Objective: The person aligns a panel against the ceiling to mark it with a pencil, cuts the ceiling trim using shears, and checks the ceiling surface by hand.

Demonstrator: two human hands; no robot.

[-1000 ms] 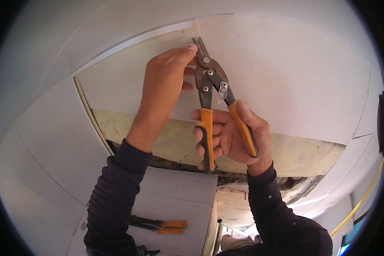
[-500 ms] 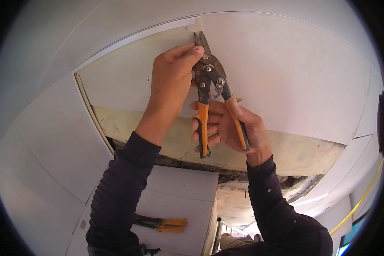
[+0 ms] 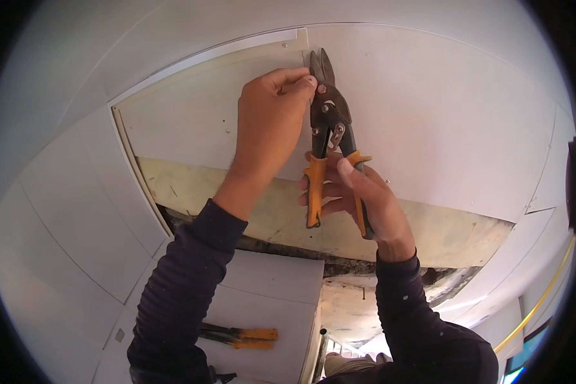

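The orange-handled, dark metal snips (image 3: 336, 107) rise from the right hand (image 3: 379, 203), curled around their spread handles (image 3: 315, 192) probably to control the blades (image 3: 327, 67), while the left hand (image 3: 274, 112) pinches beside them, on what I cannot tell.

We see snips (image 3: 336, 110) of dark, worn metal with smooth orange plastic-looking grips (image 3: 315, 191). Our sleeves (image 3: 184, 281) are wrinkled cloth. The white panel (image 3: 435, 121) looks smooth, matt.

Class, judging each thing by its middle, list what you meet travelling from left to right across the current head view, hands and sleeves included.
Left sleeve, left hand, orange-handled snips, right hand, right sleeve, yellow cord.
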